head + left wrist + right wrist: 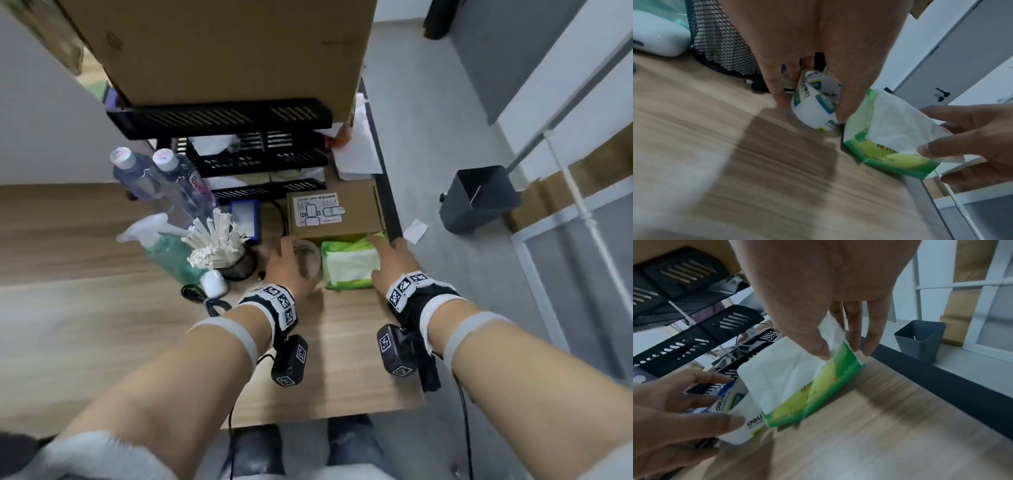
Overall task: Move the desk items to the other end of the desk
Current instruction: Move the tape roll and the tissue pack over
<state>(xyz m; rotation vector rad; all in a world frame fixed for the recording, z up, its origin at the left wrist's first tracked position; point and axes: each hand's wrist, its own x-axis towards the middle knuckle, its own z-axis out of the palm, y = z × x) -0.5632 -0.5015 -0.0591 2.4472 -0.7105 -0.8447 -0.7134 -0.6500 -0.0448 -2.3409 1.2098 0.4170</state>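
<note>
L hand point(286, 265) has fingers point(777, 91) curled round the tape roll point(816, 104), which sits on the counter point(342, 359) just beside the green tissue pack point(349, 267). R hand point(394, 263) pinches the pack w/ thumb and fingers point(871, 337); pack looks slightly lifted, tho blur makes that unsure.

tape roll point(813, 104) beside green tissue pack point(888, 139)
</note>
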